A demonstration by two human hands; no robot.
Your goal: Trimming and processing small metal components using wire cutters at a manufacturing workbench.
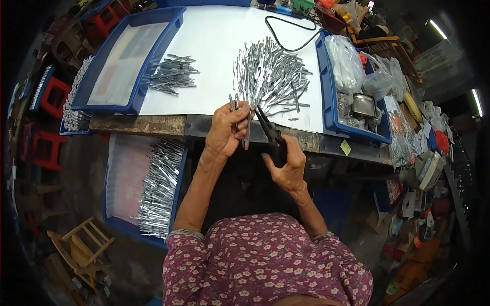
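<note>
Several thin metal rods (246, 136) are pinched in my left hand (224, 127), above the table's front edge. My right hand (292, 168) grips dark-handled pliers (273, 133), whose narrow jaws point up and left to the rods by my left fingertips. Whether the jaws close on a rod is too small to tell. Just beyond my hands, a large fanned pile of similar grey metal rods (275, 76) lies on the white tabletop (214, 51). A smaller pile of rods (174, 74) lies farther left.
A blue tray (137, 97) stands at the left of the table. At the right, a blue bin (329, 109) holds plastic bags and a metal tin (364, 104). Below left, another blue tray (115, 217) holds many rods. A black cable (278, 43) loops at the back.
</note>
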